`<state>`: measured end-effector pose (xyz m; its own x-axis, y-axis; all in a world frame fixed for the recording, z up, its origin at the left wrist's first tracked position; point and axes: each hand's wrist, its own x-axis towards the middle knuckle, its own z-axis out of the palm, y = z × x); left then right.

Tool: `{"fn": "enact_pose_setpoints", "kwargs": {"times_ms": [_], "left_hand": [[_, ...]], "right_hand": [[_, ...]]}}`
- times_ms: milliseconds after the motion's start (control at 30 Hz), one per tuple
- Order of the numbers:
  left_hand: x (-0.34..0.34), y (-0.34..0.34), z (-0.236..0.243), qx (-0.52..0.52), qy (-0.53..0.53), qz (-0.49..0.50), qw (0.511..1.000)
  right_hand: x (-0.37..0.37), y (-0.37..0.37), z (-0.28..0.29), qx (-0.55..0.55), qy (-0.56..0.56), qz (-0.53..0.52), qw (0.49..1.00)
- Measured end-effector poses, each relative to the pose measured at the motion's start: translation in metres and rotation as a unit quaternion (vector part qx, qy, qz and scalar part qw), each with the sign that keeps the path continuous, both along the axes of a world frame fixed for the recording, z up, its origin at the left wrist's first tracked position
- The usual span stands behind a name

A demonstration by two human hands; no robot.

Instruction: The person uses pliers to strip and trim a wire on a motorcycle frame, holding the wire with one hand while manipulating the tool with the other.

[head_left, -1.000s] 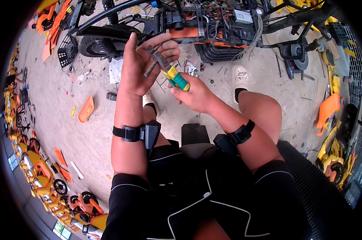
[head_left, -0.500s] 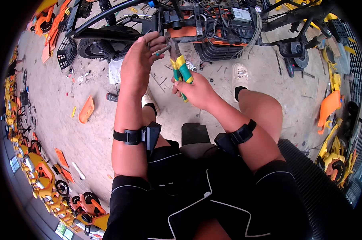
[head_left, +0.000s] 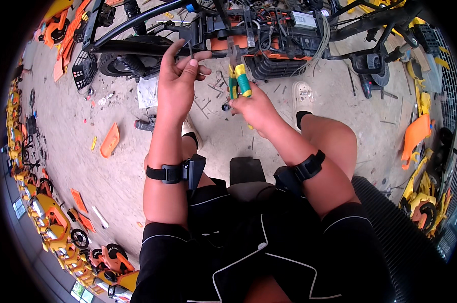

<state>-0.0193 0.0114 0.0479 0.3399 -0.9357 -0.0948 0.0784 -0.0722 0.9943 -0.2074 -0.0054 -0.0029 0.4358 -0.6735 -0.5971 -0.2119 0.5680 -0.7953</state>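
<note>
My right hand (head_left: pixel 257 110) is closed round the handles of pliers (head_left: pixel 240 82) with green and yellow grips. Their metal jaws point up and away, toward the vehicle frame. To the left my left hand (head_left: pixel 180 76) is raised, palm side partly showing, thumb bent toward the fingers. A thin dark rod-like piece (head_left: pixel 190 49) sticks up between thumb and fingers; its exact kind is too small to tell. The hands are apart, and the pliers do not touch the piece. Beyond both hands stands a black vehicle frame (head_left: pixel 137 26) with wiring and orange parts.
A wheel (head_left: pixel 112 61) lies under the frame's left part. Loose grey cables (head_left: pixel 320 48) hang at its right. On the floor are a power drill (head_left: pixel 145 124), an orange plastic part (head_left: pixel 109 140), white paper (head_left: pixel 147 92) and scattered thin scraps. Yellow vehicles line the left edge.
The pliers have moved right and come away from my left hand. My left hand has turned, its thumb now across in front of the fingers, with the thin piece upright.
</note>
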Motion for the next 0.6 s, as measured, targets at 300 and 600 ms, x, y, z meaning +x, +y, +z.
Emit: {"fn": "enact_pose_setpoints", "kwargs": {"times_ms": [300,600], "left_hand": [[-0.009,-0.002,-0.007,0.006,-0.026,-0.025,0.999],[-0.024,0.001,0.001,0.049,-0.220,-0.011,0.974]], "right_hand": [[-0.003,-0.001,0.011,-0.144,0.030,0.031,0.989],[-0.001,-0.003,0.008,-0.015,-0.120,-0.014,0.993]]}}
